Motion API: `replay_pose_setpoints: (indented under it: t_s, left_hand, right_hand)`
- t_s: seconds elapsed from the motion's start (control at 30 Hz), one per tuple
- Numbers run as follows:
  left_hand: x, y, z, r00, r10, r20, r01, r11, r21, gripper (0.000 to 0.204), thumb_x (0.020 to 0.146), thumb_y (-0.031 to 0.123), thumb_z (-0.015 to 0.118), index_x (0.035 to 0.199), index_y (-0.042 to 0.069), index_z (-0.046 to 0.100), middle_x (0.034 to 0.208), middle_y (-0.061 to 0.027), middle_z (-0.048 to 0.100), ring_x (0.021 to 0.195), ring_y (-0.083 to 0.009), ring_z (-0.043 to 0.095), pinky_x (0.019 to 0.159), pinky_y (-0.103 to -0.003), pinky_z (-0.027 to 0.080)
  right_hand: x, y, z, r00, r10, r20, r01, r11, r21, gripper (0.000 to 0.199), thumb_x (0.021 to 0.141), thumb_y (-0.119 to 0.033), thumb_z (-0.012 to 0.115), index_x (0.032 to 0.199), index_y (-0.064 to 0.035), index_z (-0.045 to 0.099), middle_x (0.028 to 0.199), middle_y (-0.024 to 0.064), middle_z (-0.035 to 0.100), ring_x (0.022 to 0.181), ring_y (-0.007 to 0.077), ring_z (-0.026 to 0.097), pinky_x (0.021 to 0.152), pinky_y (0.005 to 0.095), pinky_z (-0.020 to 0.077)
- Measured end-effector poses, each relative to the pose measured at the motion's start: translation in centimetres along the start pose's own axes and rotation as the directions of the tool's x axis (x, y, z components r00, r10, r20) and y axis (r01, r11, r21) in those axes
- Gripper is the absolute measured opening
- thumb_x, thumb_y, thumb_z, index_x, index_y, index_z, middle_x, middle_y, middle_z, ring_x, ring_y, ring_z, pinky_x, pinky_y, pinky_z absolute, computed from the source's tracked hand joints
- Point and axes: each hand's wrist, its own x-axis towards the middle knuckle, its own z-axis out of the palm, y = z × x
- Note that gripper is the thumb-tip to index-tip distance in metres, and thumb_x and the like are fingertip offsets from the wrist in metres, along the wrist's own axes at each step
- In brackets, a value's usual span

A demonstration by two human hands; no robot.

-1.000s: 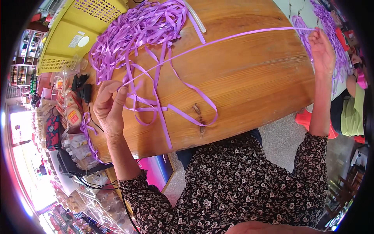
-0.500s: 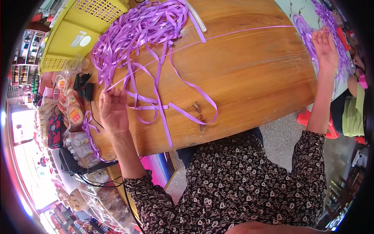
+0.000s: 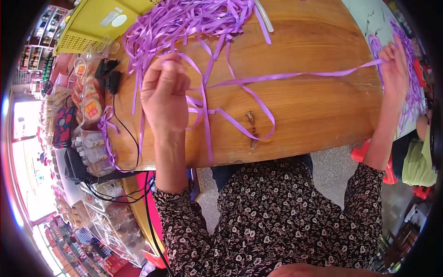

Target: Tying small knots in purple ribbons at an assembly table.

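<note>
Left hand (image 3: pixel 164 94) fisted on purple ribbon (image 3: pixel 286 75); right hand (image 3: pixel 396 69) apparently pinching ribbon's end.

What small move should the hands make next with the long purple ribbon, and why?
Probably draw the left hand back toward the body to free the ribbon. The strip runs taut across the wooden table to the right hand, but near the left hand it crosses loose loops from the ribbon pile, so it could snag.

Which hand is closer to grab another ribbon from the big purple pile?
Probably the left hand. It sits right at the edge of the ribbon pile, while the right hand is far across the table, holding the end of the stretched ribbon.
</note>
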Motion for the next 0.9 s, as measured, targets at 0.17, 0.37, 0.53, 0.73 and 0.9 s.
replay_pose_setpoints:
  t_s: [0.17, 0.37, 0.53, 0.73, 0.9]
  left_hand:
    - [-1.8, -0.3, 3.1, 0.997, -0.027, 0.073, 0.007, 0.966, 0.257, 0.021, 0.089, 0.002, 0.056, 0.109, 0.000, 0.062, 0.085, -0.0023, 0.062, 0.064, -0.0040, 0.045, 0.056, -0.017, 0.035]
    - [-2.4, -0.9, 5.3, 0.948, -0.140, 0.285, 0.008, 0.908, 0.419, 0.033, 0.089, -0.004, 0.052, 0.122, 0.000, 0.053, 0.087, -0.0028, 0.060, 0.077, -0.0069, 0.054, 0.070, -0.018, 0.043]
    - [-3.1, -1.3, 6.3, 0.929, -0.058, 0.365, -0.115, 0.893, 0.435, 0.047, 0.087, -0.009, 0.052, 0.132, 0.001, 0.041, 0.089, -0.0055, 0.061, 0.084, -0.0101, 0.058, 0.078, -0.020, 0.045]
    - [-3.1, -1.5, 6.3, 0.950, -0.102, 0.296, 0.025, 0.967, 0.253, 0.030, 0.088, -0.006, 0.054, 0.118, -0.001, 0.051, 0.088, -0.0059, 0.062, 0.083, -0.0108, 0.058, 0.078, -0.022, 0.046]
    - [-3.5, -2.0, 6.3, 0.972, -0.161, 0.172, 0.139, 0.981, 0.134, 0.016, 0.087, -0.002, 0.058, 0.103, 0.000, 0.060, 0.089, -0.0047, 0.063, 0.083, -0.0093, 0.058, 0.074, -0.020, 0.044]
  right_hand:
    - [-1.7, 7.6, 8.9, 0.998, 0.028, 0.048, 0.014, 0.707, -0.707, 0.028, 0.091, -0.004, 0.053, 0.118, 0.0042, 0.057, 0.098, 0.0063, 0.063, 0.070, 0.0067, 0.047, 0.059, 0.0193, 0.0346]
    - [-4.1, 11.5, 16.4, 0.904, 0.208, 0.372, 0.137, 0.685, -0.716, 0.027, 0.086, 0.005, 0.058, 0.112, 0.0001, 0.061, 0.093, 0.0047, 0.063, 0.086, 0.0090, 0.059, 0.071, 0.0188, 0.0466]
    - [-4.6, 13.0, 17.4, 0.840, 0.330, 0.431, 0.021, 0.773, -0.634, 0.023, 0.081, 0.007, 0.063, 0.104, 0.0025, 0.063, 0.095, 0.0076, 0.064, 0.089, 0.0131, 0.063, 0.079, 0.0226, 0.0507]
    - [-4.9, 13.4, 17.3, 0.833, 0.304, 0.463, 0.067, 0.775, -0.629, 0.022, 0.080, 0.006, 0.065, 0.101, 0.0027, 0.063, 0.095, 0.0084, 0.064, 0.089, 0.0131, 0.063, 0.078, 0.0229, 0.0519]
    - [-4.9, 13.7, 16.8, 0.830, 0.328, 0.450, 0.031, 0.779, -0.626, 0.021, 0.080, 0.007, 0.064, 0.100, 0.0027, 0.063, 0.096, 0.0100, 0.063, 0.088, 0.0140, 0.062, 0.078, 0.0229, 0.0513]
